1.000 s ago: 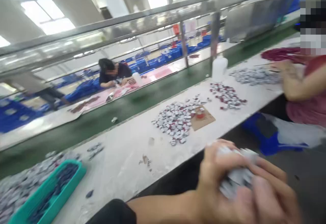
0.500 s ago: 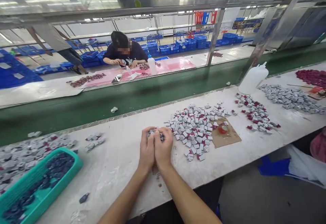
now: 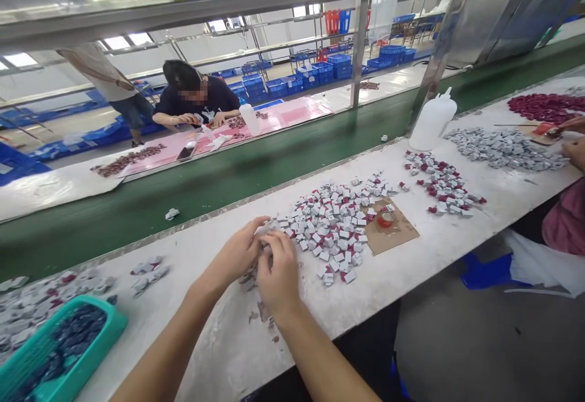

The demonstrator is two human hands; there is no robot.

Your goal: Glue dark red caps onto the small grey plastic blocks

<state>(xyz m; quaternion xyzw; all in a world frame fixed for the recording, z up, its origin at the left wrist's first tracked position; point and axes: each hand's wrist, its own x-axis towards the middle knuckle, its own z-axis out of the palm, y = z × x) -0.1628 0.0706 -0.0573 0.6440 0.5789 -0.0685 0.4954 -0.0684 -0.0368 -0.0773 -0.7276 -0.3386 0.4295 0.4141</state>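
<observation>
My left hand (image 3: 242,250) and my right hand (image 3: 280,268) meet over the white table (image 3: 219,347), at the left edge of a pile of small white and dark red pieces (image 3: 326,219). The fingers of both are bent round something small and greyish between them, mostly hidden. Brown crumbs lie under and beside my wrists. Right of the pile, a brown card (image 3: 395,234) bears a small red and silver round object (image 3: 384,218).
At the lower left, a teal basket (image 3: 103,341) holds dark blue pieces, beside more white pieces (image 3: 36,304). A white bottle (image 3: 432,123) stands at the back right. A green belt (image 3: 150,201) runs behind. Another person (image 3: 196,100) works across it; a co-worker's hands (image 3: 576,146) show far right.
The view has shifted. My left hand has turned and moved apart at the wrist from my right, with fingertips still close. Crumbs now show below. A co-worker's hands have come into view at right.
</observation>
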